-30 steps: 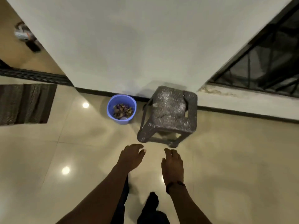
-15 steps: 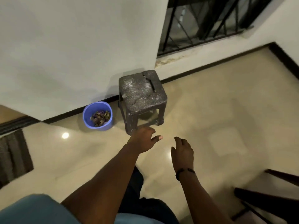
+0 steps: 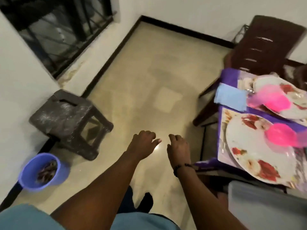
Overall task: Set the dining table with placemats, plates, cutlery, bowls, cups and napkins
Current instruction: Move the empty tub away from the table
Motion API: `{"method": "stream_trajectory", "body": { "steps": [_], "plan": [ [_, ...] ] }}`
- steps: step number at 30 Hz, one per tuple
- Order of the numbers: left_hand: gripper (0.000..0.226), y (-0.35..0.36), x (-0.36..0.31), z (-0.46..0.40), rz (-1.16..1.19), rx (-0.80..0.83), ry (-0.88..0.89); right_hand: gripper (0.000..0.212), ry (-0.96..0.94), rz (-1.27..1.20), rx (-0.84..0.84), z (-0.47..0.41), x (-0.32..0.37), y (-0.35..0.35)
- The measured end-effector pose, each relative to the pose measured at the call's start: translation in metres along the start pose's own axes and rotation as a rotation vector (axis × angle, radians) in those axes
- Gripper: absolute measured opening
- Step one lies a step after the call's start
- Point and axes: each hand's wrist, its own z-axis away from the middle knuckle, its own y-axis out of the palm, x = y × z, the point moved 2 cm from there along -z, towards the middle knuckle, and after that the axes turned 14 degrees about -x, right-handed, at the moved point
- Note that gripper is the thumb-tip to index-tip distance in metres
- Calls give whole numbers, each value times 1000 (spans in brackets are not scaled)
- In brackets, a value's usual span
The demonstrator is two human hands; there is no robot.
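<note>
My left hand [image 3: 142,144] and my right hand [image 3: 178,146] hang over the floor with loosely curled fingers and hold nothing. At the right edge stands the dining table with a purple cloth [image 3: 222,112]. On it lie two floral placemats, the near one [image 3: 223,153] under a white floral plate [image 3: 254,153] with a pink bowl [image 3: 280,137] on it. The far plate [image 3: 297,95] carries another pink bowl [image 3: 274,101]. A light blue napkin [image 3: 230,97] lies at the table's left edge. The picture is blurred by motion.
A dark plastic stool [image 3: 66,120] stands by the wall at left, with a blue bucket [image 3: 41,171] of scraps near it. A dark wooden chair [image 3: 264,45] sits behind the table. A grey surface [image 3: 265,205] shows at lower right. Barred window [image 3: 58,30] at upper left.
The view has swung to the right: the stool and bucket slid left, and the set table and chair came into view. Both hands stay empty in front of me.
</note>
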Motion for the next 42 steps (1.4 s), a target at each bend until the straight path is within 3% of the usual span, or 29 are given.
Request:
{"method": "stream_trajectory", "body": {
  "steps": [6,12,21,24,31,36,39,42],
  "plan": [
    [37,19,-85,12,3,67,354,39,227,89,-123,59,-58,-46],
    [29,53,-149,36,20,167,698,26,613,195,-120,145,-107,-76],
    [27,104,-250,71,-14,341,981,62,1104,353,-118,268,-165,-108],
    [37,139,-289,75,-102,390,1032,68,1260,360,-115,302,-195,-112],
    [49,231,-365,65,-223,439,979,74,1611,238,-85,369,-285,-99],
    [60,276,-379,48,-314,419,697,77,1945,-18,-119,418,-330,-77],
    [55,296,-373,36,-314,475,505,62,2086,-273,-217,433,-343,-63],
    [46,304,-366,21,-336,525,482,38,2137,-337,-228,433,-344,-57]
  ]
}}
